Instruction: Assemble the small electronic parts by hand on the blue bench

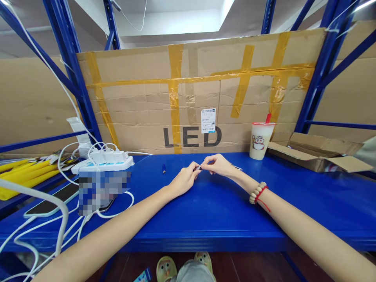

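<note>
Above the middle of the blue shelf, my left hand [185, 179] and my right hand [217, 165] meet at the fingertips. Both pinch a small silvery metal piece [199, 168], mostly covered by the fingers, so its exact kind does not show. To the left of my hands lies a short blue cylinder with a silvery end [163, 169], much like a pen cap. A thin pale item [237, 168] pokes out behind my right wrist, its other end hidden. My right wrist wears a beaded bracelet with a red cord.
A drink cup with a red straw [259, 141] stands at the back right, beside an open cardboard box [315, 152]. On the left are a power strip [102, 162], a phone [54, 199] and tangled white cables. Taped cardboard [141, 105] closes off the back.
</note>
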The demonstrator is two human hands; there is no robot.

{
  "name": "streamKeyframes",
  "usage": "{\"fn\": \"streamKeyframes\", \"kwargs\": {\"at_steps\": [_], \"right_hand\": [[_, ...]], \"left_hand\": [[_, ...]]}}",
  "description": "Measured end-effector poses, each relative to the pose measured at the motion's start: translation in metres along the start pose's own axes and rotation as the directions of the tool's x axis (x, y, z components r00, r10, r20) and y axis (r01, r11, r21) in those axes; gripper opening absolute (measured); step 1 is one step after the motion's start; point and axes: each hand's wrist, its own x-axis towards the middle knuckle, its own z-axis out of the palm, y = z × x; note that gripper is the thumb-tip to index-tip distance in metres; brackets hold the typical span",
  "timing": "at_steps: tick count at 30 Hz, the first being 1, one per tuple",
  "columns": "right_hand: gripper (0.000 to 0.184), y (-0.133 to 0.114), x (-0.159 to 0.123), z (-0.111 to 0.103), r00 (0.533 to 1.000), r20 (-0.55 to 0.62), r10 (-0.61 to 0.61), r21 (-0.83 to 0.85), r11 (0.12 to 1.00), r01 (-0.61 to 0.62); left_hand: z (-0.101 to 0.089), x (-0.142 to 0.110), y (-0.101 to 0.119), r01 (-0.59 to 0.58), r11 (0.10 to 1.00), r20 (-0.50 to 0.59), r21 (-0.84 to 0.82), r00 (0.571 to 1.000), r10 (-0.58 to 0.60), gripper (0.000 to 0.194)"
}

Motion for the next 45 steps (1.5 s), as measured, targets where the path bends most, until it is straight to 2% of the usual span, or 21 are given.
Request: {"fn": "streamKeyframes", "kwargs": {"at_steps": [5, 10, 17, 26, 37, 45], "right_hand": [[0.035, 0.0019, -0.0009, -0.0005, 0.998, 0.055, 0.006, -0.026, 1.0, -0.004], [0.039, -0.0021, -0.003, 0.0008, 0.997, 0.044, 0.063, -0.063, 0.996, -0.061], [0.04, -0.0065, -0.0041, 0.0057, 0.995, 0.054, 0.08, 0.023, 0.996, -0.082], [0.041, 0.0008, -0.0017, 0.0049, 0.992, 0.071, 0.103, 0.023, 0.994, -0.105], [0.042, -0.0038, -0.0023, 0.0072, 0.981, 0.053, 0.184, 0.047, 0.981, -0.187], [0.044, -0.0066, -0.0027, 0.0059, 0.973, 0.063, 0.22, 0.035, 0.974, -0.223]], "left_hand": [[-0.0003, -0.0018, 0.0022, 0.033, 0.999, 0.023, 0.037, 0.999, -0.034, 0.012], [0.0, -0.0016, 0.0012, 0.061, 0.994, -0.009, 0.089, 0.998, -0.061, 0.014], [-0.0004, -0.0009, 0.0028, 0.017, 0.981, -0.075, 0.193, 0.997, -0.002, 0.022], [-0.0012, -0.0009, 0.0058, 0.04, 0.98, -0.079, 0.195, 0.997, -0.025, 0.023], [-0.0015, 0.0005, 0.006, 0.045, 0.976, -0.072, 0.214, 0.997, -0.03, 0.025], [-0.0012, 0.0004, 0.0051, 0.111, 0.972, -0.088, 0.206, 0.992, -0.095, 0.022]]}}
